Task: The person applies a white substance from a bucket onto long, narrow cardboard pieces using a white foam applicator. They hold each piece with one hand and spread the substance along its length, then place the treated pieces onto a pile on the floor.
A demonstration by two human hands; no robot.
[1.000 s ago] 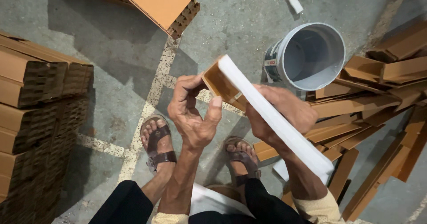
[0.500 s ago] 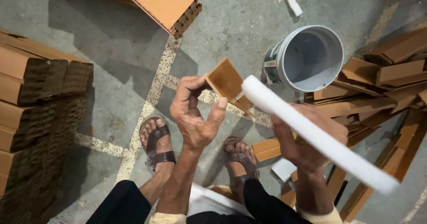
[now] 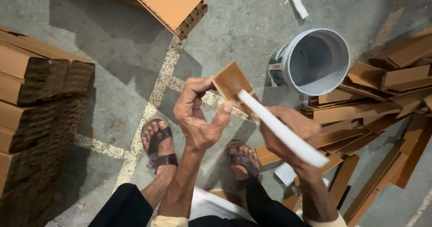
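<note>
We see left hand (image 3: 198, 119) pinching a small orange tile piece (image 3: 230, 83) between thumb and fingers, held above the feet. Right hand (image 3: 290, 134) closed around a white strip (image 3: 281, 130), its tip touching the piece. Grey bucket (image 3: 315, 62) just behind, offcut pile (image 3: 378, 114) at right.

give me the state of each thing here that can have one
left hand: grip shut on small wooden piece
right hand: grip shut on white strip, its tip on the wooden piece
white bucket: open, tilted, looks empty
brick stack: piled, untouched
wooden offcuts: loose heap on floor
</note>
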